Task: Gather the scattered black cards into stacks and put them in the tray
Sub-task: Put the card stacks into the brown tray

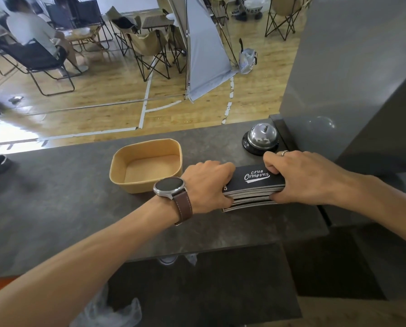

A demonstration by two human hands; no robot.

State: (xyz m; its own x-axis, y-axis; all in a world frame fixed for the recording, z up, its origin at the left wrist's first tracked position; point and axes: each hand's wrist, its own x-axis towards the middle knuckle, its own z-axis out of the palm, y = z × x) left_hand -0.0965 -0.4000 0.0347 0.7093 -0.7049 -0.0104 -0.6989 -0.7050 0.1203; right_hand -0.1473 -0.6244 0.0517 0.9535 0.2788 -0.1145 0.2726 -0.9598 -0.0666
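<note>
**Both hands clamp the card stack beside the tray**

Far left, beyond the dark stone-look counter (pixel 55 197), a seated person (pixel 29 29) occupies a black folding chair (pixel 44 64) on the wooden floor. Further right stand tan camping chairs (pixel 147 46) and a grey fabric panel (pixel 204 50).

On the counter, the tan paper tray (pixel 147 185) sits with nothing visible inside it. Just to its right is the left hand (pixel 206 185), a round wristwatch with a brown leather strap (pixel 171 188) on its wrist. Its fingers curl round the left end of the stack of black cards (pixel 253 185), thumb low at the near edge.

The stack lies flat on the counter, just right of the tray and apart from it. The top card reads "Club Camping" in white script. Pale card edges show along the near side, with a darker gap partway down, so it may be two bundles, one upon the other, though the blur makes that uncertain.

The right hand (pixel 301 178) grips the stack's right end, fingers folded over the far top corner and thumb pressed to the near edge; a ring (pixel 284 152) shows on one finger.

Behind that hand stands a chrome service bell (pixel 262 138) on a black base, next to a grey wall (pixel 352 67).
</note>
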